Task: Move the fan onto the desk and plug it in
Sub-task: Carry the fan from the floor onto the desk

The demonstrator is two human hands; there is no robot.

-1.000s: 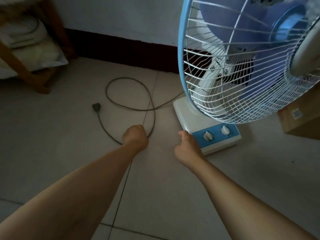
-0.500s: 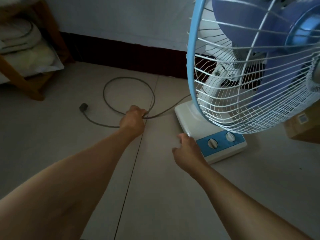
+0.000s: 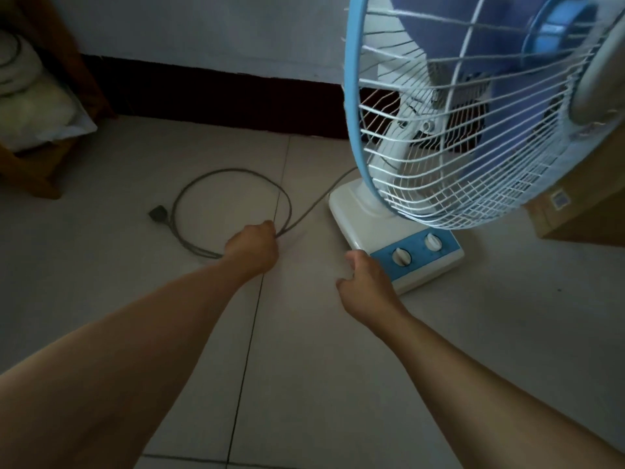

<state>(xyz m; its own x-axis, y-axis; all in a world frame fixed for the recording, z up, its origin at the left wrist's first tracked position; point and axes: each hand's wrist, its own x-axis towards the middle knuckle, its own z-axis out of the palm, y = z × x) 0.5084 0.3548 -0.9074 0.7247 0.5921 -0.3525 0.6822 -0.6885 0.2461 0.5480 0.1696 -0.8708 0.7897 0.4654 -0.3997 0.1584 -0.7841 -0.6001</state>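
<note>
The fan [image 3: 473, 130] stands on the tiled floor [image 3: 338, 367], not yet on any worktop; no worktop shows in this view. Its white base [image 3: 372, 225] with the blue control panel [image 3: 416, 248] sits flat, and the blue-rimmed cage rises to the upper right.

From the back of the base the cord [image 3: 233, 172] runs left across the floor, loops once and ends in a dark plug [image 3: 157, 212] lying loose, well apart from the wall. The left hand [image 3: 252, 247] grips the cord where the loop crosses itself, its fingers curled round the strands. A second ago that hand was lower on the loop and the plug lay farther out; since then the loop has tightened and the plug has been drawn in beside it. I judge the cord is being gathered so it will not trail when the fan is lifted.

The right hand [image 3: 363, 282] hovers just beside the front left corner of the base, its fingers loosely curled and holding nothing; whether it touches the base I cannot tell. It has kept near that corner throughout, likely ready to take the base.

Farther out, a cardboard box [image 3: 581, 211] sits to the right behind the cage, and a wooden stand [image 3: 40, 157] holding pale bundles stands at the far left.
</note>
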